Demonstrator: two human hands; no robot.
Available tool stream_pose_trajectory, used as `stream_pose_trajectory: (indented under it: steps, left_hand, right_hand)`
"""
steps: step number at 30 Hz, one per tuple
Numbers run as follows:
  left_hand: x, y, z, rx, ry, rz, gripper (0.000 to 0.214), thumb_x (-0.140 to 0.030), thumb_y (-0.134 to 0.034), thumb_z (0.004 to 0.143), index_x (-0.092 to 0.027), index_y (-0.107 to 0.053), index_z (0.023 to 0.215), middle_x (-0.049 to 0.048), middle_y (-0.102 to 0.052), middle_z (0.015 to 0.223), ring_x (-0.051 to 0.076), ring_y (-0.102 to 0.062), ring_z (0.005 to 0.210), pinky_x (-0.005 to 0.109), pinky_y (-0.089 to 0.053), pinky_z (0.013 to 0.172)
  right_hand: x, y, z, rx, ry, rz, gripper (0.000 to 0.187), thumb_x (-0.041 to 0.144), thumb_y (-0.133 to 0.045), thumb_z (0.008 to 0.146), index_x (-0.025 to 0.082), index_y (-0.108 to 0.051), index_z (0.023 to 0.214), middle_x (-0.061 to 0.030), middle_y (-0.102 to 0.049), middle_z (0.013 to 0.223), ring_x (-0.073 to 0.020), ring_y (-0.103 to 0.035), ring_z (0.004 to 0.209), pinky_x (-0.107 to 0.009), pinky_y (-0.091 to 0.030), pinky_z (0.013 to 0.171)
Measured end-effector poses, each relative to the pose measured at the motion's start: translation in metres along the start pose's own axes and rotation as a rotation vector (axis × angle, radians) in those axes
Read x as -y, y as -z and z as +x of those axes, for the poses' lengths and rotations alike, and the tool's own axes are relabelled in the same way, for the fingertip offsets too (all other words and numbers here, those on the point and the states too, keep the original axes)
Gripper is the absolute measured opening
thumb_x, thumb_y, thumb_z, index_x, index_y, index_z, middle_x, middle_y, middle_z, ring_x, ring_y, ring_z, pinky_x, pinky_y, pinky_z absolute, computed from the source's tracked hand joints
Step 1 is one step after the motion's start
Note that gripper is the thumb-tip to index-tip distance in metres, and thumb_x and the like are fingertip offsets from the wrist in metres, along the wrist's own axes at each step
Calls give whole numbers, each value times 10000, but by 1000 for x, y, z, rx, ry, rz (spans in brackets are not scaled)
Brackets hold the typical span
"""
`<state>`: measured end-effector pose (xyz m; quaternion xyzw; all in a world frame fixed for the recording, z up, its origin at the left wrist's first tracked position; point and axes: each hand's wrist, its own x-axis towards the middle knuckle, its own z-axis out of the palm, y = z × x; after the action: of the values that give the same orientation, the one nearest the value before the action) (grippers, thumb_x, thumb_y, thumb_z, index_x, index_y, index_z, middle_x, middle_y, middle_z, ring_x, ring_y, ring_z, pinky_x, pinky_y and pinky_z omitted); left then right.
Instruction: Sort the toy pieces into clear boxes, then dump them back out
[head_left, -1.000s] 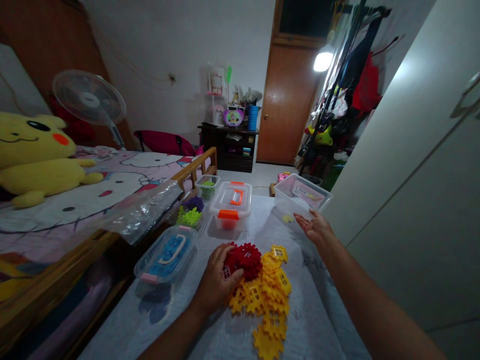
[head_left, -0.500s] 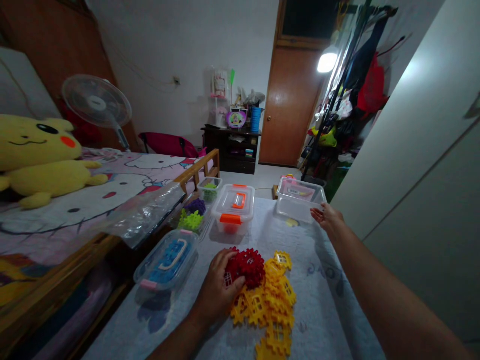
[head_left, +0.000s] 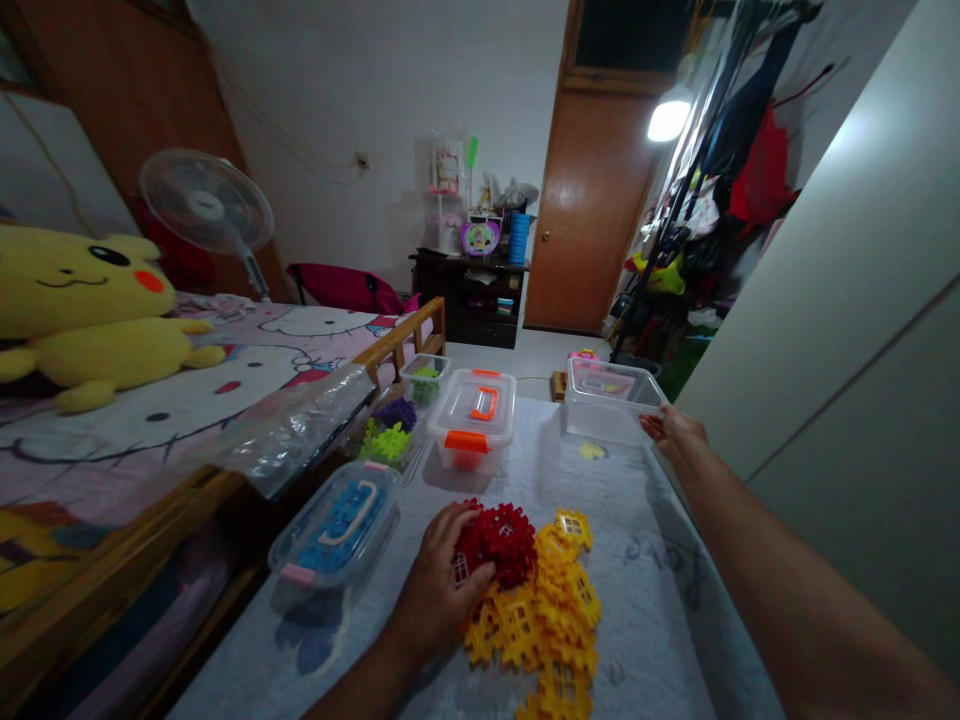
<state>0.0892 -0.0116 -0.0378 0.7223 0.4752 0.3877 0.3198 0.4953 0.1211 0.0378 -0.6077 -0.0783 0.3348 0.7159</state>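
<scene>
My left hand (head_left: 441,585) lies cupped on a clump of red plastic building pieces (head_left: 498,541), fingers curled round its left side. The red clump rests on a pile of yellow window-shaped pieces (head_left: 551,615) on the pale table cover (head_left: 645,620). My right hand (head_left: 677,435) reaches far right to the corner of an empty clear plastic box (head_left: 609,400) at the table's far end and touches its rim, fingers partly curled. One loose yellow piece (head_left: 592,451) lies just in front of that box.
A clear box with an orange-handled lid (head_left: 474,412) stands mid-table. A lidded box of blue pieces (head_left: 335,520), green (head_left: 384,441) and purple pieces (head_left: 397,411) and a small tub (head_left: 423,377) line the left side. A bed with a yellow plush (head_left: 86,310) lies left, a white wardrobe (head_left: 862,300) right.
My right hand has moved right and away to the clear box's corner, and the box has come down level. The left hand stays on the red pieces.
</scene>
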Motion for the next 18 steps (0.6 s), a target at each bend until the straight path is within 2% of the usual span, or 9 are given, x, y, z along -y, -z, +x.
stream_pose_trajectory:
  steps: [4, 7, 14, 18]
  left_hand:
    - [-1, 1, 0, 1, 7, -5, 487, -299, -658, 740, -202, -609, 1215, 143, -546, 1355, 325, -477, 1300, 545, -374, 1102]
    - [0, 0, 0, 10, 6, -2, 480, -290, -656, 749, -208, -605, 1219, 137, -541, 1360, 318, -468, 1307, 539, -361, 1113]
    - [2, -1, -1, 12, 11, -7, 492, -327, -656, 756, -206, -593, 1228, 146, -518, 1372, 333, -443, 1324, 555, -340, 1119]
    - [0, 1, 0, -20, -4, 4, 496, -325, -645, 766, -198, -574, 1240, 134, -532, 1347, 313, -483, 1287, 527, -374, 1103]
  right_hand:
    - [1, 1, -2, -58, -24, -26, 163, 260, -550, 964, 128, -594, 1050, -32, -663, 899, -108, -643, 673, -245, -568, 599]
    - [2, 2, -7, -38, -21, -29, 93, 209, -515, 968, 146, -550, 910, 12, -622, 675, -75, -600, 498, -172, -550, 496]
    - [0, 6, -28, -22, -18, -10, 100, 201, -487, 958, 183, -487, 860, 47, -570, 578, -79, -614, 473, -163, -566, 501]
    - [-22, 13, -58, -1, -29, -21, 114, 150, -405, 948, 193, -478, 872, 71, -539, 546, -69, -573, 430, -150, -527, 457]
